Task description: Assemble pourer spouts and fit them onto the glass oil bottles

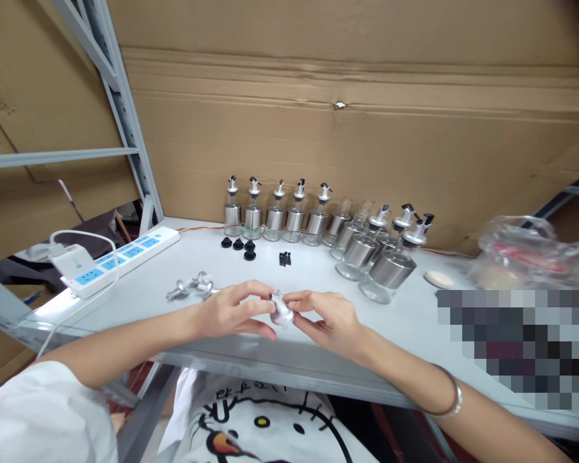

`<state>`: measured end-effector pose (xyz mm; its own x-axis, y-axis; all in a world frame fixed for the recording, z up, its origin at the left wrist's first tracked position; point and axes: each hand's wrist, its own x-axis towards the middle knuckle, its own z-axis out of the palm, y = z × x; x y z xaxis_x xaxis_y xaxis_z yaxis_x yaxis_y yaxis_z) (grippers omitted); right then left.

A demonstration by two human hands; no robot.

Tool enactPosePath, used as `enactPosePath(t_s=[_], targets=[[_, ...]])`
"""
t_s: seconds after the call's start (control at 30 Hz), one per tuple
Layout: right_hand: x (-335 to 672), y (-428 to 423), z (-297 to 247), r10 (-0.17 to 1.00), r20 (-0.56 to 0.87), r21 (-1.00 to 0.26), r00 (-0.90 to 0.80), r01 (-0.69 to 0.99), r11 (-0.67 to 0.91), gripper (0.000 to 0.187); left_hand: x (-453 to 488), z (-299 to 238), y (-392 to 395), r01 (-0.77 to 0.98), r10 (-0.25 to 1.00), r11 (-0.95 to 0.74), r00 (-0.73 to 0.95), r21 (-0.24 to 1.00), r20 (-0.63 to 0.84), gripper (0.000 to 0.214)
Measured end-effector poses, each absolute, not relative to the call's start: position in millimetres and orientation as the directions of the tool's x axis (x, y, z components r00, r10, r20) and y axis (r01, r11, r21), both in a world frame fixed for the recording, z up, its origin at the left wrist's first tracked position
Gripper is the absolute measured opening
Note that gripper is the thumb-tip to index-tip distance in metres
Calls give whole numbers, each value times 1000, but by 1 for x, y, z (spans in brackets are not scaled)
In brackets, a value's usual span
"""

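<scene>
- Left hand: at the front edge of the bench, fingers curled, thumb and forefinger pinched, grip closed.
- Right hand: just beside it, fingertips meeting the left's, grip closed.
- Left forearm and right forearm: bare, angled inward.

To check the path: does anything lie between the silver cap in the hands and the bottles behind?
Yes: small black parts lie on the table between the silver cap and the bottles.
</scene>
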<state>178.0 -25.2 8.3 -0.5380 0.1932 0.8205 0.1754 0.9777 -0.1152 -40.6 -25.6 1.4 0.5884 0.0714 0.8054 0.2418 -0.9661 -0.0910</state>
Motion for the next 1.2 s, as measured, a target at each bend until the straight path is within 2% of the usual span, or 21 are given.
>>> enactPosePath(t_s=[0.1, 0.27, 0.43, 0.57, 0.7, 0.83, 0.97, 1.07, 1.13, 1.2], targets=[[177, -24, 6, 216, 834, -133, -508, 195, 972, 9, -40, 3, -26, 256, 116, -965, 627, -63, 770, 18], [176, -18, 4, 209, 807, -75, -552, 256, 964, 7, -39, 4, -26, 201, 190, -976, 619, 80, 762, 12], [181, -15, 14, 260, 685, -55, -681, 307, 950, 10, -39, 4, -20, 168, 242, -970, 629, 175, 738, 10], [183, -16, 21, 229, 703, -20, -673, 304, 952, 13, -43, 6, -18, 249, 292, -953, 618, 171, 730, 13], [181, -18, 17, 211, 700, -10, -682, 286, 958, 10, -43, 8, -22, 293, 273, -951, 642, 100, 717, 17], [179, -16, 10, 247, 712, -95, -657, 259, 961, 8, -41, 8, -23, 309, 289, -946, 665, 99, 689, 22], [181, -13, 11, 365, 710, -250, -602, 270, 930, 9, -39, 4, -21, 359, 353, -925, 682, 128, 640, 32], [182, -11, 12, 461, 698, -359, -548, 289, 888, 11, -38, 1, -19, 323, 336, -935, 689, 143, 642, 33], [182, -10, 11, 475, 704, -375, -529, 291, 880, 12, -36, 0, -18, 284, 314, -946, 689, 156, 653, 33], [181, -11, 8, 446, 713, -334, -541, 298, 894, 13, -34, -1, -19, 252, 308, -951, 694, 180, 651, 33]])
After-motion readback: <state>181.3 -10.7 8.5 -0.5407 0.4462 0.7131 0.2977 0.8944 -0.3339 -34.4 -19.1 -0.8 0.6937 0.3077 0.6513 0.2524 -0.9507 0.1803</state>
